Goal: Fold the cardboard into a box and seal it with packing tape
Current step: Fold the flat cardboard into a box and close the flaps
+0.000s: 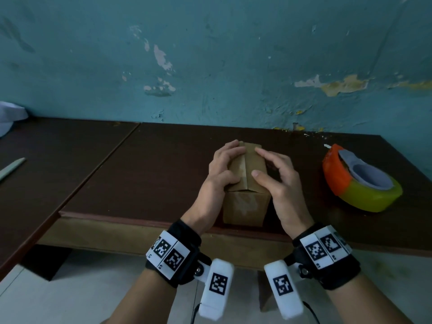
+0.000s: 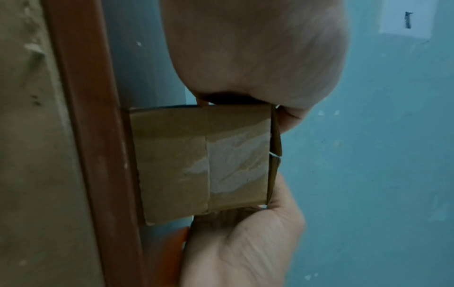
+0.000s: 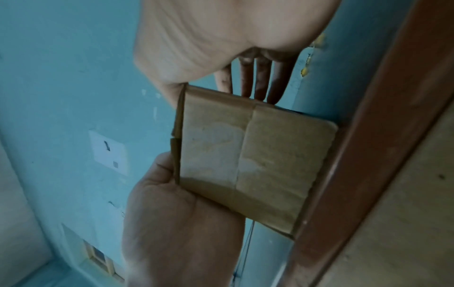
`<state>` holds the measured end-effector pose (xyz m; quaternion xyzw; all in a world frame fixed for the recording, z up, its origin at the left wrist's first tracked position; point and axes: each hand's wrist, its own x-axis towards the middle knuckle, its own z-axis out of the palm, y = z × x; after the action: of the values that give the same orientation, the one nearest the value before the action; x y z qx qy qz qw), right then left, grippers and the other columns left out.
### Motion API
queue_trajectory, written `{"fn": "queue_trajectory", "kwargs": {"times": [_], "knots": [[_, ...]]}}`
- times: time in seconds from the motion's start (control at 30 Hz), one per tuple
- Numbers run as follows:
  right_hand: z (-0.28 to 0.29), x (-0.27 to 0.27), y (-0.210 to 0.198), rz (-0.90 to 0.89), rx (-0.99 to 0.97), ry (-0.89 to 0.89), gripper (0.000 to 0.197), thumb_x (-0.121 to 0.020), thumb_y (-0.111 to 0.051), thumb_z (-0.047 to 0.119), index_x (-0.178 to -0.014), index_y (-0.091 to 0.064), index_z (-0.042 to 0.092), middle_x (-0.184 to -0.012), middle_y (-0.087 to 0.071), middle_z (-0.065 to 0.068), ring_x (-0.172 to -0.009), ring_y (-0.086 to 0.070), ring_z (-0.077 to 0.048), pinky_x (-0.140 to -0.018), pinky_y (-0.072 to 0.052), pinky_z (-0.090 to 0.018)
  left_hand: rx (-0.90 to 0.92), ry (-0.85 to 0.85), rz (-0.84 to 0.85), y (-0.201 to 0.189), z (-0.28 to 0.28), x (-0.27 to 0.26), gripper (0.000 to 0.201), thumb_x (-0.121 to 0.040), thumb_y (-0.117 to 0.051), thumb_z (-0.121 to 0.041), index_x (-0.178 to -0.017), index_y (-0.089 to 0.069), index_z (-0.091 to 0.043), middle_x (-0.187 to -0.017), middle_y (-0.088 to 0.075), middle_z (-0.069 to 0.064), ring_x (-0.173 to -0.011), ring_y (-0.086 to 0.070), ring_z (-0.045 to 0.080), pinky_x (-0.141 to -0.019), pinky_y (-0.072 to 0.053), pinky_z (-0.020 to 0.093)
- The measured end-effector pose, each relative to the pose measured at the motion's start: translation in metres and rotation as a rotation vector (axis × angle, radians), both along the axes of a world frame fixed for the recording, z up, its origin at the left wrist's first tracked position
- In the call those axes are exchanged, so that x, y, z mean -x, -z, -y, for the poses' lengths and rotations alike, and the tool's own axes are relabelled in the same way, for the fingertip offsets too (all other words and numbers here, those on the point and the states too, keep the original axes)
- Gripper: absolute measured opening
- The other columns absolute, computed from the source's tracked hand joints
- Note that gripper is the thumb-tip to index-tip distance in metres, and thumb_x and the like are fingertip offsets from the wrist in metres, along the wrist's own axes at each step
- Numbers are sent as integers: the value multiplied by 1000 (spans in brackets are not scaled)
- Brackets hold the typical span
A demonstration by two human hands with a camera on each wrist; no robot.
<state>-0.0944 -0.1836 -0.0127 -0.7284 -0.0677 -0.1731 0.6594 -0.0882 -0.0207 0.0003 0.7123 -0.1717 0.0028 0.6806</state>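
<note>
A small brown cardboard box stands at the near edge of the dark table, its two top flaps folded down to meet at a centre seam. My left hand wraps over the left flap, palm against the box's left side and thumb on top. My right hand arches over the right flap, with its thumb tip and a fingertip touching the flap. The left wrist view shows the box's front face between both palms. In the right wrist view my right fingers run straight along the box.
A roll of yellowish packing tape in an orange dispenser sits on the table to the right of the box. A pale flat blade-like tool and a white object lie far left. A teal wall runs behind the table.
</note>
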Motion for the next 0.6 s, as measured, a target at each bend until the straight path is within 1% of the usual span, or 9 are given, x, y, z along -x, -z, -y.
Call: {"fn": "queue_trajectory", "kwargs": {"times": [0.07,0.1,0.13,0.23,0.3,0.37,0.43,0.5,0.6], "knots": [[2,-1,-1,-37,-13,-24,57,-77,-75,38,-134,-66,33,-138,-58,6,-131,-55,-9,-112,-48,-39,11,-35,-30,1,-2,-3,71,-68,-59,-34,-138,-58,-42,-148,-45,-20,-145,-38,17,-120,-36,57],[2,-2,0,-51,-37,-31,57,-76,-77,37,-132,-65,35,-137,-61,7,-131,-57,-11,-112,-48,-45,34,-45,-57,2,-2,-5,74,-64,-63,-37,-136,-56,-49,-146,-43,-19,-144,-39,20,-118,-39,59],[1,-2,0,-61,-62,-31,56,-75,-78,33,-129,-64,34,-135,-63,8,-130,-59,-11,-112,-49,-48,50,-53,-77,3,-3,-6,77,-61,-66,-39,-136,-53,-53,-147,-41,-20,-144,-38,22,-117,-40,60],[0,-3,-1,-61,-91,-30,48,-77,-77,25,-123,-65,30,-130,-67,6,-127,-62,-13,-111,-50,-49,72,-97,-95,1,2,-3,85,-59,-65,-43,-141,-45,-50,-155,-34,-15,-147,-33,19,-120,-36,58],[-1,-2,-2,-44,-96,-35,43,-80,-73,22,-122,-66,29,-129,-68,5,-127,-63,-13,-112,-49,-49,114,-134,-101,0,9,1,78,-62,-66,-38,-138,-49,-42,-151,-37,-10,-143,-39,17,-119,-40,56],[-3,1,-1,-27,-114,-48,39,-85,-71,17,-123,-66,24,-128,-70,1,-125,-65,-13,-111,-50,-48,122,-187,-115,-2,12,2,70,-67,-67,-30,-136,-54,-38,-142,-41,-10,-137,-44,16,-116,-44,54],[-3,4,1,-20,-140,-59,33,-92,-72,10,-123,-68,18,-127,-73,-2,-123,-67,-14,-108,-53,-48,117,-243,-126,-3,9,-2,69,-64,-72,-31,-130,-57,-45,-137,-45,-9,-134,-46,20,-111,-47,56],[-2,7,0,7,-126,-64,25,-94,-71,1,-116,-72,12,-121,-76,-2,-124,-67,-10,-106,-56,-42,107,-270,-116,-2,4,-6,67,-60,-76,-34,-121,-57,-52,-135,-46,-6,-132,-47,26,-106,-50,60],[2,7,0,108,-8,-51,16,-91,-74,-3,-102,-79,7,-121,-76,-5,-125,-66,-5,-105,-55,-34,12,-329,-74,-5,5,-7,55,-64,-76,-35,-114,-59,-53,-130,-43,-7,-131,-43,24,-107,-48,56]]}}
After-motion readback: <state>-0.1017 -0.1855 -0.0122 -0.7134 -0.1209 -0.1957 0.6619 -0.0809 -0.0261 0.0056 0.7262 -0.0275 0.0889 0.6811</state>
